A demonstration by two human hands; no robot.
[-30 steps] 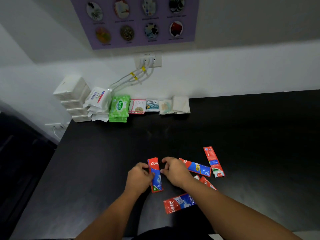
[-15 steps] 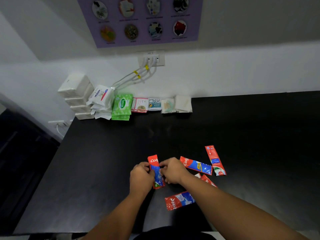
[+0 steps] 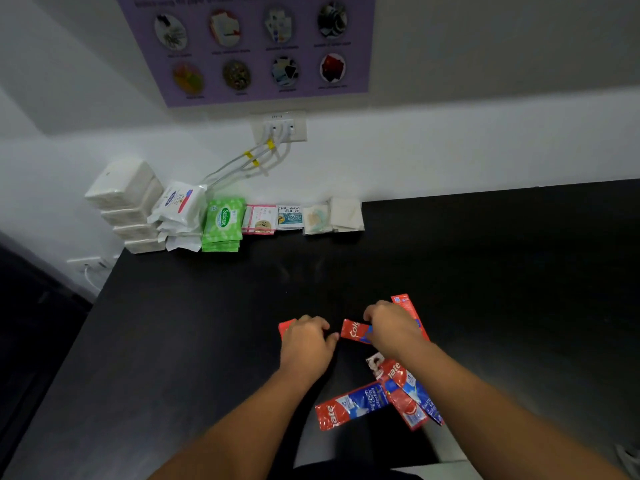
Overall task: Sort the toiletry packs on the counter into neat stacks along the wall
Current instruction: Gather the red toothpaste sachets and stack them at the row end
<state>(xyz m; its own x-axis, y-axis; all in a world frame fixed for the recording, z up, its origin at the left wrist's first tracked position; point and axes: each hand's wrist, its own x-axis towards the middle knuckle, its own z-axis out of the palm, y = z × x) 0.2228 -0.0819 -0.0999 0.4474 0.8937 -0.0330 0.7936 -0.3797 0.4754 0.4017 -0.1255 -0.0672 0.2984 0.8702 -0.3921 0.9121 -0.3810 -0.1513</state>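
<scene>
Wide strip of black counter (image 3: 207, 341) lies open btwn the wall row and the front edge. Wall edge is taken at left: soap box stack (image 3: 124, 188), Dove packs (image 3: 180, 206), green Sanicare stack (image 3: 223, 223), then a row of flat sachets (image 3: 290, 217), w/ cables (image 3: 242, 161) hanging just above the Dove packs. Right of the last sachet the wall edge is free. Colgate sachets (image 3: 349, 407) lie crossed at front right; front left is open.

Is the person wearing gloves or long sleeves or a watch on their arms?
No. The left forearm and right forearm are bare to the picture's edge, no sleeves showing. The left hand and right hand wear no gloves; no watch, bracelet or ring shows.
</scene>
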